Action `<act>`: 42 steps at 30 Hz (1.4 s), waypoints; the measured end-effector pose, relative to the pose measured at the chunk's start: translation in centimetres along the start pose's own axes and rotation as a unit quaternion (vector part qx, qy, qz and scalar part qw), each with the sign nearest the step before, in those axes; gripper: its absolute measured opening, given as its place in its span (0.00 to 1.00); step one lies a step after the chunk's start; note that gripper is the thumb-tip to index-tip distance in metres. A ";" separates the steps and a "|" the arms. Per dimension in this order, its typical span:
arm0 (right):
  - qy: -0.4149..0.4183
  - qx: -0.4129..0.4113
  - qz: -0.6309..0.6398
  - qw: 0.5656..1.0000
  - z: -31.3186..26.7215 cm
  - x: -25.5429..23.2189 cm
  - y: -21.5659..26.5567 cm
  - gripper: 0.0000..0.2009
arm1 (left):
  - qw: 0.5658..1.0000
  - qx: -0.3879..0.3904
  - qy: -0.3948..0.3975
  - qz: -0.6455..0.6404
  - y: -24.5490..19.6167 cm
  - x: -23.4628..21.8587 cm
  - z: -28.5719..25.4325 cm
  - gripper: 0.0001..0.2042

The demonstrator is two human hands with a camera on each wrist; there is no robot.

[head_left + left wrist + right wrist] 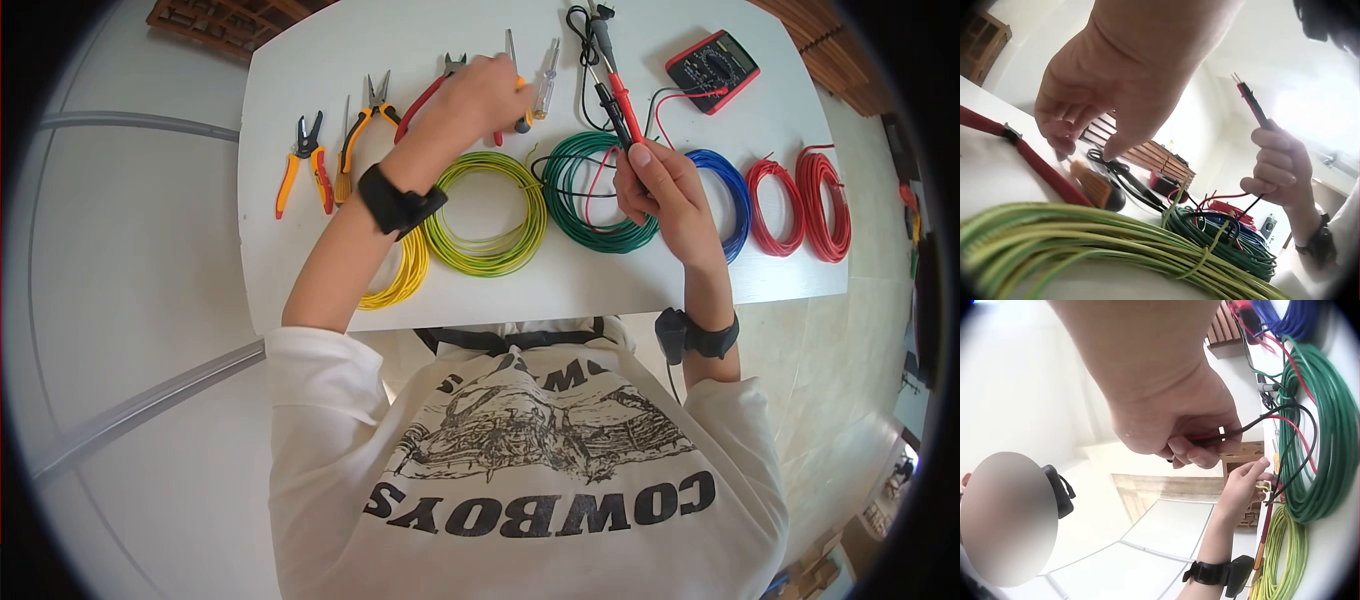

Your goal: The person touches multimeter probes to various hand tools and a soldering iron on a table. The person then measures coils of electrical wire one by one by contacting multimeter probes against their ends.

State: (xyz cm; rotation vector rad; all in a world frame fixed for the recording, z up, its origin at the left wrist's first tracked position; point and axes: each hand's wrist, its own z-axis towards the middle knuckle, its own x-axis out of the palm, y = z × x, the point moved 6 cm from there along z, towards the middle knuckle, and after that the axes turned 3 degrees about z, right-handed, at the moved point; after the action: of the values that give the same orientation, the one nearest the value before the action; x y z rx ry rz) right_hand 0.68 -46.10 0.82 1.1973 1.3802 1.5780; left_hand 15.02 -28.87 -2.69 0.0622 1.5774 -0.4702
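My left hand (pixel 490 95) is over a screwdriver with an orange and black handle (pixel 523 120). In the left wrist view, the bent fingers and thumb of the left hand (pixel 1100 100) stand apart, close above the screwdriver (pixel 1094 185); whether a fingertip touches its shaft is unclear. My right hand (pixel 668 195) grips the red test probe (pixel 622 98) and the black test probe (pixel 612 112) together, tips pointing away from me. The right wrist view shows the right hand (pixel 1200 434) curled round them, with a black lead (pixel 1250 427) hanging in a loop.
Across the table (pixel 300 270) lie wire strippers (pixel 305 165), pliers (pixel 375 110), red-handled cutters (pixel 425 108) and a clear tester screwdriver (pixel 547 85). Nearer me are yellow-green (pixel 485 265), green (pixel 600 240), blue (pixel 738 205) and red (pixel 828 215) wire coils. A multimeter (pixel 712 72) lies back right.
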 end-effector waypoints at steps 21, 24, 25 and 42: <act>-0.029 -0.078 -0.480 0.873 0.9 3.1 2.2 0.14 | 0.883 0.012 0.048 -0.467 -2.5 -5.3 -12.7 0.17; -0.007 -0.053 -0.477 0.877 0.8 3.2 2.1 0.14 | 0.884 0.033 0.034 -0.465 -2.1 -5.4 -13.2 0.16; -0.009 -0.052 -0.478 0.877 0.9 3.1 2.4 0.14 | 0.887 0.038 0.035 -0.459 -2.1 -5.5 -13.5 0.16; 0.076 0.159 -0.132 0.976 0.0 2.1 0.2 0.18 | 0.891 0.110 0.008 -0.440 -2.8 -6.3 -14.9 0.20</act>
State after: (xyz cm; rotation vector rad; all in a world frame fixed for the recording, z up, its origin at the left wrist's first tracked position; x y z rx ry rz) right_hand -0.01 -44.19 1.35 1.0338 1.8622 1.3168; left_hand 0.47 -24.94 3.92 -0.5009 1.4982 -1.3586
